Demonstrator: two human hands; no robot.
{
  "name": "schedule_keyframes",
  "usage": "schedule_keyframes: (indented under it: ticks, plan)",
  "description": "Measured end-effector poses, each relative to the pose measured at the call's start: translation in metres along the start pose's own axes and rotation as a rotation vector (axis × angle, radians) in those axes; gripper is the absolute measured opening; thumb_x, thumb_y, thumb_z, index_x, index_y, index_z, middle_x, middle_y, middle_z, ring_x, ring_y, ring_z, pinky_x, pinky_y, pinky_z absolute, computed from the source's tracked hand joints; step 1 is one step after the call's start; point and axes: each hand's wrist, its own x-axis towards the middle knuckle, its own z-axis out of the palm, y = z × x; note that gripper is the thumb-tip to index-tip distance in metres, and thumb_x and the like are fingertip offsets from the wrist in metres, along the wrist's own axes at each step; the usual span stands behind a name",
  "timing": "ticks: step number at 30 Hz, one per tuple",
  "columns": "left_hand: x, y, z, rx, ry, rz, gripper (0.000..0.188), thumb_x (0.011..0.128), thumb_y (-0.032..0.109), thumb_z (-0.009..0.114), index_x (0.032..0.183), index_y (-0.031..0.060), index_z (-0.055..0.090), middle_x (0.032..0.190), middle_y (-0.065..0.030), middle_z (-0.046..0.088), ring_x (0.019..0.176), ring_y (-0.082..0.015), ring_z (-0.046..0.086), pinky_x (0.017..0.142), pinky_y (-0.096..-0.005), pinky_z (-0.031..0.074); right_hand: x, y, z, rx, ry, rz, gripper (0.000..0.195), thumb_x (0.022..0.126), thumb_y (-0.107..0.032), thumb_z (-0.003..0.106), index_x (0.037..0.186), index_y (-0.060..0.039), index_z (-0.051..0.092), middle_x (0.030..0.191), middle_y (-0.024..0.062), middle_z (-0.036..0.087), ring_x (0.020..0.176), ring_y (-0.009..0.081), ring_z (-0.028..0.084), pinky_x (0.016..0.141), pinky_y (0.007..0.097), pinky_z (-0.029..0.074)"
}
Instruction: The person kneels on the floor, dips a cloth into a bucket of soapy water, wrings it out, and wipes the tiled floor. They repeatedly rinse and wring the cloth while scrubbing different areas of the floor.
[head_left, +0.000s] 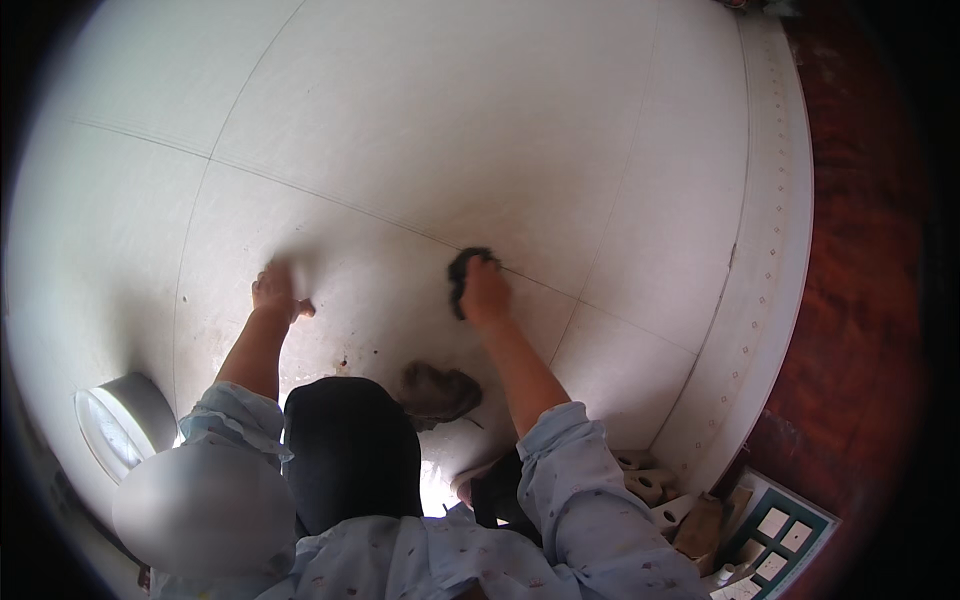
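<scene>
My right hand (487, 289) presses a dark, bunched pad or cloth (459, 283) against the pale tiled floor (420, 135), close to a joint line. To its left, my left hand (277, 289) rests on the same floor with its thumb spread and nothing visible in it. A brown, crumpled cloth (439, 391) lies between my arms, beside my dark-clothed knee. Small dark specks and crumbs dot the floor between the hands.
A round white container (124, 420) stands at the lower left. Toilet-type paper rolls (649, 484) and a green-and-white panel with square plates (784, 536) sit at the lower right. A patterned border strip (757, 315) runs along a dark red surface (862, 262).
</scene>
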Motion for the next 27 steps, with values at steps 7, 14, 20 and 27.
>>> schedule_keyframes:
  ticks: [7, 14, 20, 27]
  plan:
    - [0.000, 0.007, 0.000, 0.032, 0.037, 0.014, 0.096, 0.056, 0.028, 0.091, 0.134, 0.0078, 0.039, 0.133, -0.0109, 0.047, 0.125, -0.0286, 0.045, 0.104, -0.0395, 0.039, 0.045, 0.058, -0.027, 0.111, 0.112, 0.196, 0.019, 0.090, -0.010, 0.050, 0.107, -0.0025, 0.048, 0.104, 0.0230, 0.055, 0.093, 0.0393, 0.060, 0.074, 0.0471, 0.051]
    - [0.005, 0.001, 0.006, 0.050, 0.015, -0.005, 0.099, 0.054, 0.031, 0.091, 0.134, 0.0067, 0.038, 0.133, -0.0127, 0.047, 0.125, -0.0294, 0.046, 0.104, -0.0394, 0.039, -0.028, 0.003, 0.014, 0.065, -0.035, 0.037, 0.023, 0.090, -0.017, 0.056, 0.106, -0.0030, 0.046, 0.103, 0.0230, 0.055, 0.092, 0.0402, 0.060, 0.074, 0.0482, 0.052]
    - [0.006, 0.004, 0.006, 0.080, 0.007, -0.008, 0.100, 0.053, 0.034, 0.091, 0.134, 0.0063, 0.039, 0.133, -0.0135, 0.048, 0.124, -0.0296, 0.047, 0.104, -0.0394, 0.040, -0.019, -0.007, -0.004, 0.254, -0.113, 0.087, 0.026, 0.090, -0.021, 0.059, 0.104, -0.0027, 0.047, 0.101, 0.0219, 0.058, 0.089, 0.0406, 0.061, 0.077, 0.0487, 0.050]
    - [0.002, 0.008, 0.003, 0.117, 0.045, 0.041, 0.098, 0.054, 0.037, 0.091, 0.132, 0.0048, 0.041, 0.131, -0.0132, 0.051, 0.122, -0.0276, 0.050, 0.100, -0.0376, 0.044, -0.044, -0.046, 0.004, 0.776, 0.105, -0.054, 0.039, 0.087, -0.030, 0.064, 0.110, 0.0004, 0.054, 0.113, 0.0237, 0.059, 0.101, 0.0407, 0.058, 0.085, 0.0458, 0.047]
